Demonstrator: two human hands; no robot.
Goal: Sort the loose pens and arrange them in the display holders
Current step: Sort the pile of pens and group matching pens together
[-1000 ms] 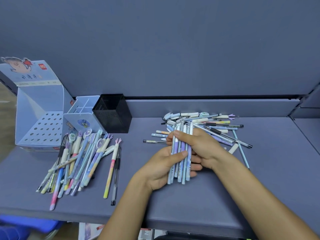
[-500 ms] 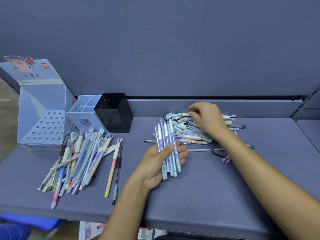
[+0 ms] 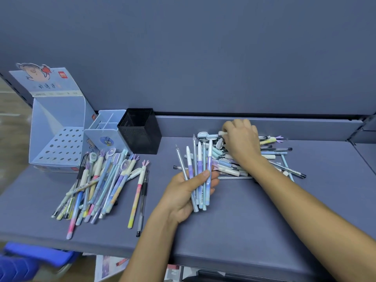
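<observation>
The left hand (image 3: 187, 192) holds a bunch of blue and purple pens (image 3: 200, 176) tight, tips pointing away, just over the grey shelf (image 3: 244, 220). The right hand (image 3: 240, 139) sits on the messy pile of pens (image 3: 270, 157) further back, fingers pinching a white pen (image 3: 222, 133). A second pile of pens (image 3: 101, 184) lies by the blue display box (image 3: 59, 127), small blue holder (image 3: 105, 131) and black mesh cup (image 3: 140, 131).

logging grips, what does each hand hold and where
Left hand grips a bundle of blue-purple plastic pens by their lower halves; right hand pinches a white pen by its end.
</observation>
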